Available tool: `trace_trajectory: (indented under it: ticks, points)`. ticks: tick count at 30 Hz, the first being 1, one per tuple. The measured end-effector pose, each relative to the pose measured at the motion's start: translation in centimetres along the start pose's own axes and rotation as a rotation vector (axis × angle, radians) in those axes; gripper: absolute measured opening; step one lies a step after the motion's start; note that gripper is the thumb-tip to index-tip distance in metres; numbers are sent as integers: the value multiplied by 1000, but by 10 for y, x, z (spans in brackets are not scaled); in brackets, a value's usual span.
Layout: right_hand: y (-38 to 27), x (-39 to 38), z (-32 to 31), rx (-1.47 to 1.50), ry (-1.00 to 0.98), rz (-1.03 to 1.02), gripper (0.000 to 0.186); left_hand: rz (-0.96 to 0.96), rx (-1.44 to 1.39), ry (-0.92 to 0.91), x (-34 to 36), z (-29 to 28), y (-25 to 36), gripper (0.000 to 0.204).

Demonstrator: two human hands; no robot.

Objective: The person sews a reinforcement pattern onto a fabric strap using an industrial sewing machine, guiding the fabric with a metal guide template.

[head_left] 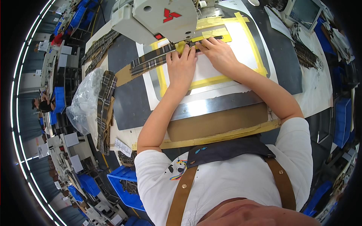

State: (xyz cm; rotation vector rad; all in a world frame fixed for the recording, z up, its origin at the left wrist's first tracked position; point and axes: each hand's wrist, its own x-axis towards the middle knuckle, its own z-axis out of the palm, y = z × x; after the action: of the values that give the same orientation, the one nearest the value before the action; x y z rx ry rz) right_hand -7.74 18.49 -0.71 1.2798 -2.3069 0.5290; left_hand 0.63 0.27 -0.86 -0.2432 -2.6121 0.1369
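Observation:
My left hand rests with fingers apart on the working area below the sewing machine head, touching the end of a plaid fabric strip that runs leftward over a brown card. My right hand lies right of it, fingertips spread at the needle area beside a yellow guide piece. Both hands are on a white board edged with yellow tape. What exactly lies under the fingertips is too small to make out.
More plaid strips, a clear plastic bag and blue crates sit at left. A monitor and papers are at upper right. Other workstations line the left, where a person in dark clothes is seen.

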Motion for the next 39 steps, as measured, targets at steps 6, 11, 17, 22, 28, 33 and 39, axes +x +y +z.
trace_trajectory:
  ticks: [6,11,17,22,28,33,39]
  points:
    - [1,0,2,-32,26,-15,35,-6,8,-8,1,0,-1,43]
    - [1,1,2,-10,0,6,36,2,1,12,1,3,-1,42]
    - [-1,3,-3,-1,-111,55,51,-5,13,9,0,2,-1,41]
    - [0,2,0,-18,-119,48,52,1,3,15,1,4,-2,41]
    - [-4,3,1,-34,-140,45,51,9,11,15,-1,4,-4,42]
    - [-6,4,2,-24,-121,52,47,-4,14,5,-1,4,-5,45]
    - [-2,0,4,50,-134,117,42,8,77,27,1,6,-7,44]
